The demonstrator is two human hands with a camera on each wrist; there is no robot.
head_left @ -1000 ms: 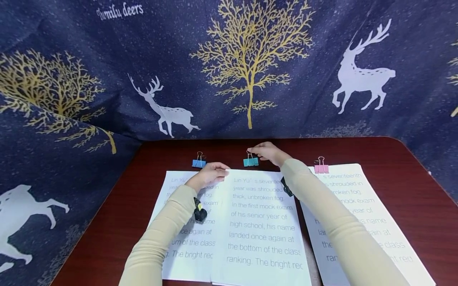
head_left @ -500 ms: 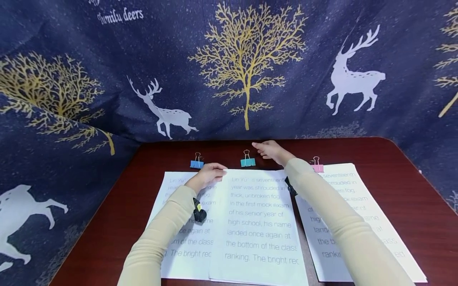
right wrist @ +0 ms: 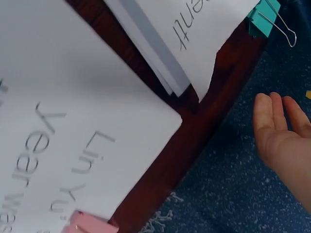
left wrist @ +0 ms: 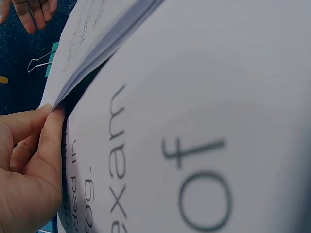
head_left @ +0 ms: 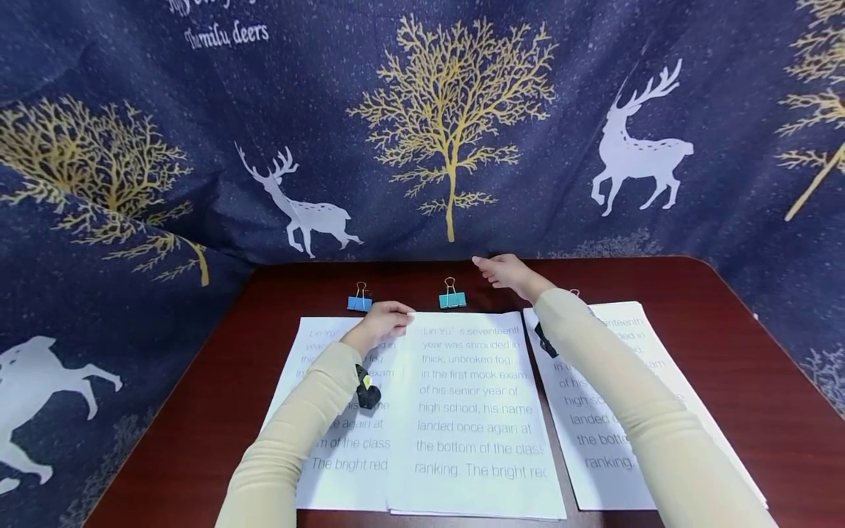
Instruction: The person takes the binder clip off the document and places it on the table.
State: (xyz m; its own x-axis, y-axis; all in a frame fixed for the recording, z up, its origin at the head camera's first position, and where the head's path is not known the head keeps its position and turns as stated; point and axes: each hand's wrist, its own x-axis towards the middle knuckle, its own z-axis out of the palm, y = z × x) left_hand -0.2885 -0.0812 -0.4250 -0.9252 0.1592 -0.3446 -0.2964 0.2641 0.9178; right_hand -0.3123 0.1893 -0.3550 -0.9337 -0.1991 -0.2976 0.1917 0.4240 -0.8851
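Observation:
My left hand pinches the top left corner of the middle paper stack between thumb and fingers. In the left wrist view, that stack's corner is raised, and several sheet edges show over the printed page below. A teal binder clip stands just beyond the stack's top edge, its wire handle pointing away. To the right of this clip, my right hand hovers near the table's far edge with fingers extended and nothing in them. The right wrist view shows its fingers fairly straight.
On the left a printed paper stack lies partly under my left forearm, with a blue binder clip behind it. Another stack lies on the right, and a pink binder clip sits at its top edge. A deer-patterned curtain hangs behind the table.
One second ago my right fingers were at the teal clip's wire handle; they have come away and moved right. My left hand keeps its pinch on the corner. The head view has shifted slightly.

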